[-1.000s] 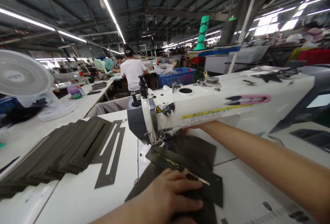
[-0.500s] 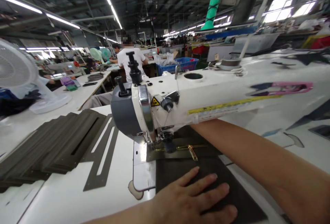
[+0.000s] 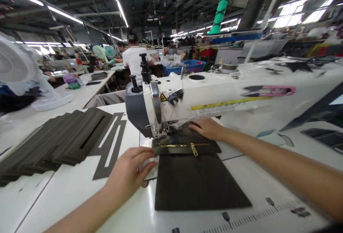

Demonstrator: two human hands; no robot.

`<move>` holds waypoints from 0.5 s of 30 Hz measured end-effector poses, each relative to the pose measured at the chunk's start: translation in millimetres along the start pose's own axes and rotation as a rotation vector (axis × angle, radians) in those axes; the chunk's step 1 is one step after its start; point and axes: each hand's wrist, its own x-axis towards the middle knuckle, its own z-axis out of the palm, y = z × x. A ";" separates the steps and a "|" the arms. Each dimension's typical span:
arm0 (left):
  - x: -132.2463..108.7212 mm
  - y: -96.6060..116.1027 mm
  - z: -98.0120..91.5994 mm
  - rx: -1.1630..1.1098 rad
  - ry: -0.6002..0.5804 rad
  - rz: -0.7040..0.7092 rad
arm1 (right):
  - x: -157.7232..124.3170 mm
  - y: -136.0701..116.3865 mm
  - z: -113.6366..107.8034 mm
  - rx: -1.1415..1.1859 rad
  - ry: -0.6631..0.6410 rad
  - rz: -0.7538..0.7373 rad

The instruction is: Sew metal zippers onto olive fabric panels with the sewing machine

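Observation:
A dark olive panel (image 3: pixel 198 183) lies flat under the sewing machine's head, with a zippered strip (image 3: pixel 174 150) across its upper part. The gold zipper pull (image 3: pixel 194 149) hangs toward me, right of the presser foot (image 3: pixel 158 140). My left hand (image 3: pixel 131 167) is at the strip's left edge, just in front of the foot, fingers curled and thumb closing on that edge. Behind the zipper, under the machine arm, my right hand (image 3: pixel 209 129) rests on the dark material, fingers stretched out, some hidden behind its front part.
The white sewing machine (image 3: pixel 227 93) spans the right side. To the left lie a stack of dark panels (image 3: pixel 56 136) and slotted pieces (image 3: pixel 112 150). A white fan (image 3: pixel 45 93) stands further left. Ruler markings (image 3: pixel 249 218) run along the front. A person in a white shirt (image 3: pixel 132 59) works beyond.
My left hand has lifted off the panel's front and moved left to the strip's edge. My right hand has come into sight behind the zipper. The view has shifted slightly.

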 end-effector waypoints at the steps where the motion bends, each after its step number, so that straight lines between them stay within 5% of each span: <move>1: 0.1 -7.6 0.8 0.066 -0.011 0.036 | -0.8 -1.1 -4.6 -0.013 -0.005 0.005; 6: 8.5 -18.7 3.4 0.164 -0.144 0.234 | -20.9 -55.8 -26.0 -0.057 0.097 -0.035; 10: 12.5 -13.2 3.1 0.167 -0.119 0.163 | -48.4 -122.0 -19.0 -0.054 -0.011 -0.266; 15: 14.8 -10.3 4.4 0.190 -0.098 0.086 | -47.1 -150.9 4.5 -0.130 -0.043 -0.133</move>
